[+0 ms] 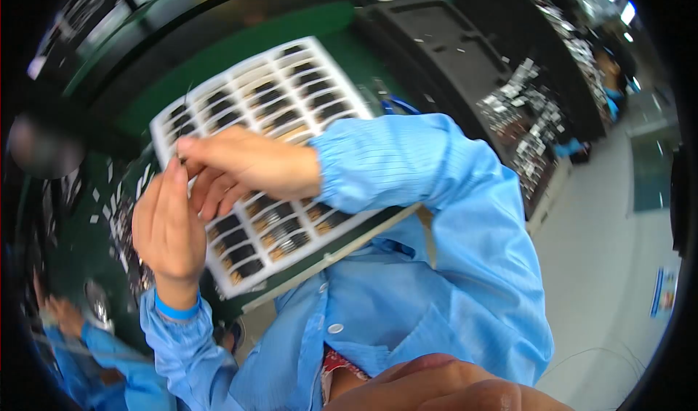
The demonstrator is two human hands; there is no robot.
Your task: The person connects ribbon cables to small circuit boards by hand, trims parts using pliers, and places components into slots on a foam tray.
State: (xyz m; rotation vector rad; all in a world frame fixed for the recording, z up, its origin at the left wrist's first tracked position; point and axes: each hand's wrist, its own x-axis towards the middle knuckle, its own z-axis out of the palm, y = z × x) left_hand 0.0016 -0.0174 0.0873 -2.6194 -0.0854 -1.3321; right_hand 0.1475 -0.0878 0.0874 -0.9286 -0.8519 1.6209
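Over a white compartment tray (231,286), both of my hands meet at the fingertips. My left hand (172,226), with a blue band (177,308) at the wrist, points up with its fingers pinched together. From the right comes my right hand (254,165), its thumb and forefinger closed against the left fingertips. Between them shows a small dark piece (181,159), too small and blurred to name. A thin dark line rises above it. Rows of black and gold-coloured small parts (273,104) fill the tray's slots; my hands hide some of them.
Blue-handled pliers (396,106) lie beyond the tray. Many small silvery pieces are scattered on the green bench (87,247) at left, and more (527,113) lie on the dark surface at right. Another person's hand (65,315) and blue sleeves appear at lower left.
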